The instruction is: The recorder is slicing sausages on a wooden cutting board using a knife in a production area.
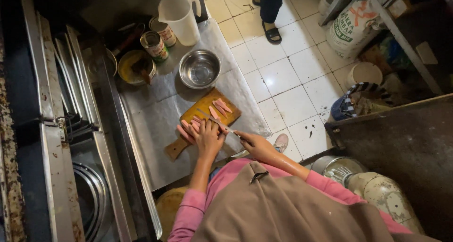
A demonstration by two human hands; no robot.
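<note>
One wooden cutting board (pixel 200 119) lies tilted on the steel counter (pixel 155 129), its handle pointing toward 7 o'clock. On it are pink sausage strips: about three loose pieces (pixel 220 107) at the board's 1 o'clock end, and roughly four more (pixel 188 128) bunched under the left hand; the exact count beneath the fingers cannot be told.

At 12 o'clock from the board sits one empty steel bowl (pixel 200 68). At 10 o'clock from that bowl stand two opened tins (pixel 155 45) with green-and-red paper labels wrapped round them, touching each other. One white plastic jug (pixel 179 17) stands just beyond them at 1 o'clock. One small yellow-lined bowl (pixel 136 66) with a utensil in it sits at 9 o'clock of the steel bowl.

On the tiled floor at 2 o'clock leans one white sack (pixel 351 27) printed with a red-and-green emblem, and one white bucket (pixel 364 74) stands below it. Another person's sandalled foot (pixel 272 33) shows at 12 o'clock.

The left hand (pixel 207 137) lies flat, fingers curled slightly, pressing down on the bunched strips. The right hand (pixel 255 145) is closed round the handle of one knife (pixel 214 120), whose blade rests across the board just beside the left fingertips.
</note>
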